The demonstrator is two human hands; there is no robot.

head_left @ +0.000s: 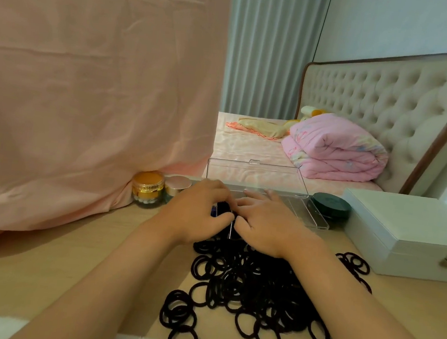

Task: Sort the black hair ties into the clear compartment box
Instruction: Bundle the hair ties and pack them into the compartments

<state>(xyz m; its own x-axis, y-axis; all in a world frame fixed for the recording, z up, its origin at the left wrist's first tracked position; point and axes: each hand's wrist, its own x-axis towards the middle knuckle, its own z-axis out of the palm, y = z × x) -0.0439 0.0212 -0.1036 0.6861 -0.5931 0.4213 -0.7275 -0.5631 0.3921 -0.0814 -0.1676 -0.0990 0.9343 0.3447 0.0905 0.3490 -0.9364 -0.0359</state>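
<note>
Item: clear compartment box (313, 213), lid up, long axis left-right, far of the hair ties (249, 289) heaped near you on the worktop (44, 256). Your left hand (198, 216) and right hand (268, 225) meet over its left compartments, pinching black ties; equally near.

Home bedroom. Bed (260, 145) with pink sheet behind the desk, tufted beige headboard (374, 96) with dark wood trim, folded pink quilt (336, 150) on the bed, a yellow and pink cloth (259, 126) lying flat beside it, soft toy (311, 112) partly hidden behind the quilt. Grey-green curtain (269, 50) hangs at the back wall. Light wood desk (43, 275) in front, used like a dressing table: gold-lidded jar (148, 189) and rose-lidded jar (177, 186) side by side, dark round tin (330, 205), white case with a metal clasp (415, 237) at right. Large pink cloth (88, 88) draped over something at left; what it covers is hidden.
</note>
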